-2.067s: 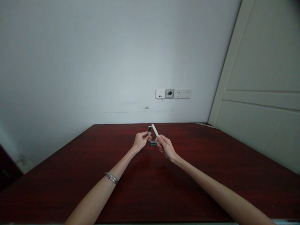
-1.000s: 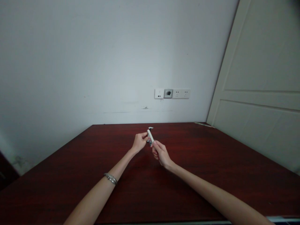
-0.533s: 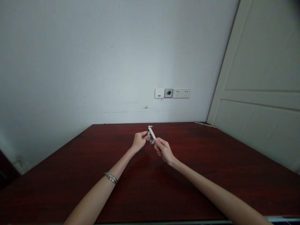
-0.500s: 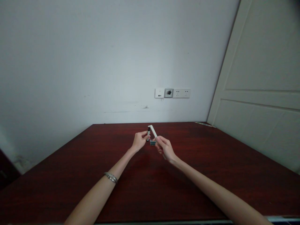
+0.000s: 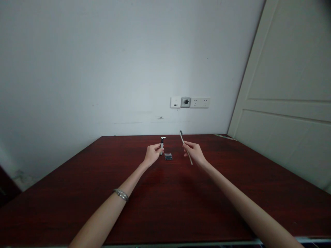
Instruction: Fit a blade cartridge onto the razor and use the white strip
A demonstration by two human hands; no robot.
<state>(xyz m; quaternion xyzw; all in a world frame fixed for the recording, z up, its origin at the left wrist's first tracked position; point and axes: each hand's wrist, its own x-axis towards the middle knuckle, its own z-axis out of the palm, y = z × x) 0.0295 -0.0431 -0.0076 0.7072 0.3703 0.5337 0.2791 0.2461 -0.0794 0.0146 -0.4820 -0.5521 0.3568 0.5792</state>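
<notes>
My left hand is closed on the handle of a razor, which it holds upright with the T-shaped head at the top. In my right hand is a thin, pale toothbrush, tilted, its dark bristles at the upper end. The fingers are closed round the toothbrush's middle, and its lower end pokes out beneath them. Between the two hands, a small clear case with dark greenish contents lies on the table; neither hand touches it.
The dark red wooden table reaches back to a pale wall. Sockets and switches are set in that wall. A white panelled door stands at the right. A flat strip lies by the table's back right corner.
My right hand has moved to the right, away from the razor, and the toothbrush has turned so its bristles show. The razor in my left hand has shifted slightly left. The case is now fully visible.
</notes>
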